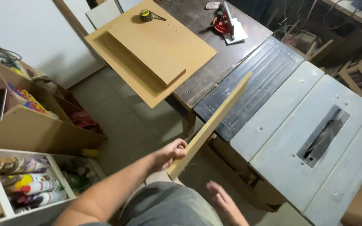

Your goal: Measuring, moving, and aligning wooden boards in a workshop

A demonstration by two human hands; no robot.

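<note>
My left hand (170,154) grips the near end of a long thin wooden board (214,119), which points up and away toward the table saw (281,125). My right hand (223,201) hangs lower, fingers spread, holding nothing, just below the board's near end. Two stacked wooden panels (147,54) lie on the dark workbench (214,46) beyond, with a yellow tape measure (146,15) on top.
The saw's blade slot (323,136) sits in the grey top at right. A red tool (222,24) lies on the bench's far side. At left stand a wooden box of clutter (26,121) and a white shelf of spray cans (30,184). Tiled floor lies between.
</note>
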